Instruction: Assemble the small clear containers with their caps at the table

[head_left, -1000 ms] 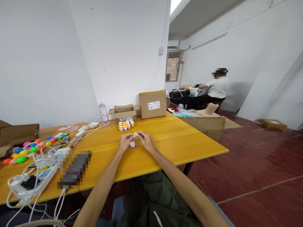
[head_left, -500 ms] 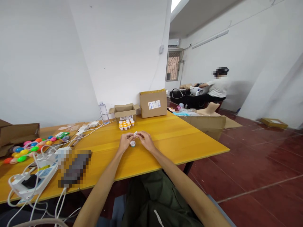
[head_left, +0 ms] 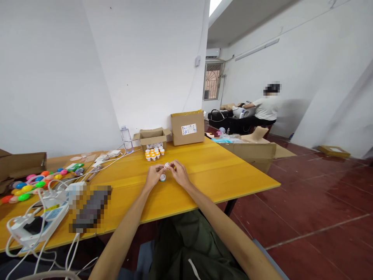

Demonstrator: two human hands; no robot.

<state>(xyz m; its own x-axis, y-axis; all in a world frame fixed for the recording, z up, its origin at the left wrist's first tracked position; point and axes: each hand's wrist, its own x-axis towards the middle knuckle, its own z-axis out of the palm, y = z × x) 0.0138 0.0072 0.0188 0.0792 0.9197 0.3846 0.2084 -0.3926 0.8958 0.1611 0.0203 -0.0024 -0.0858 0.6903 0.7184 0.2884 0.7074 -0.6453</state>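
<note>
Both my hands meet over the table (head_left: 204,171), closed in a fingertip pinch on one small white piece (head_left: 167,166). My left hand (head_left: 153,175) grips its left side and my right hand (head_left: 180,174) its right side. The piece is too small for me to tell its kind, and fingers cover part of it. Just below, by my left fingertips, a small round white tub with a bluish rim (head_left: 162,177) stands on the table. Beyond my hands sits a cluster of several small white-and-orange containers (head_left: 154,153).
Behind the cluster stand an open carton (head_left: 153,140) and a taller cardboard box (head_left: 188,128), with a clear bottle (head_left: 126,139) left of them. A power strip (head_left: 55,214), a blurred dark object (head_left: 91,208) and colourful plastic pieces (head_left: 37,179) lie left. A person (head_left: 266,107) sits far right.
My fingers have shifted slightly around the small white piece, which looks turned between them. The whole view has moved slightly; the tub and containers stay put.
</note>
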